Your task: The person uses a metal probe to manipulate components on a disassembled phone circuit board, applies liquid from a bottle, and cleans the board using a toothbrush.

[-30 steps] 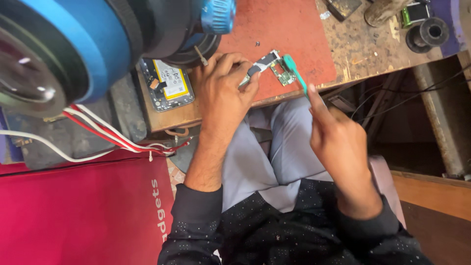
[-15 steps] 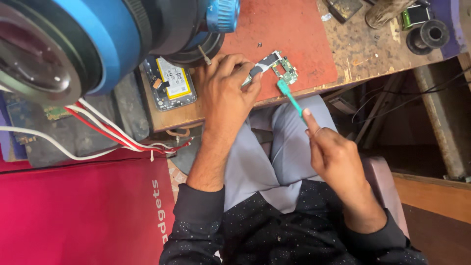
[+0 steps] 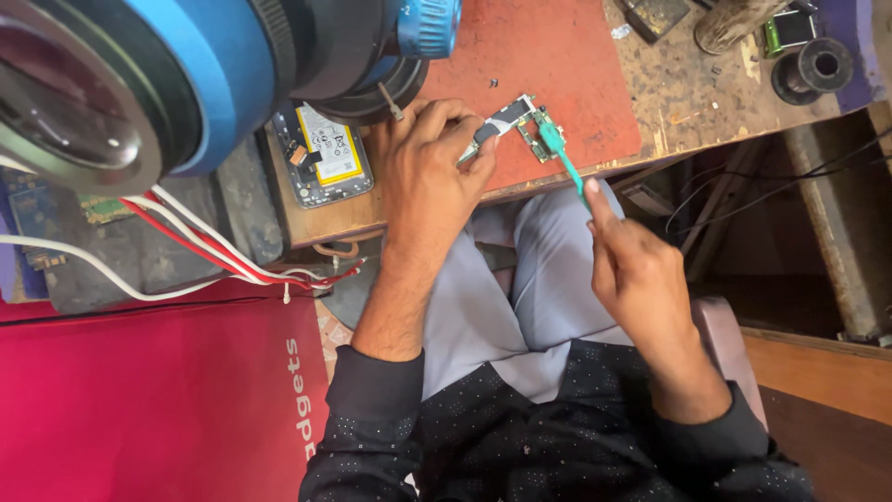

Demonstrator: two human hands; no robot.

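Left hand [image 3: 429, 177] has its grip pinched shut on the small circuit board [image 3: 520, 125], fingers curled round its near end, pinning it flat on the red mat [image 3: 548, 56] at the table [image 3: 678, 102] front edge. Right hand [image 3: 641, 279] w/ grip closed on the green brush [image 3: 562, 158], forefinger laid along the handle, head touching the board's rt side. Opened phone [image 3: 321, 153] lies just left of the lft hand, under the blue scope [image 3: 186, 65].

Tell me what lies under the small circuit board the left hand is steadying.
The circuit board rests on a red mat covering the wooden bench. The left hand hides its near end; the green tool in the right hand touches it.
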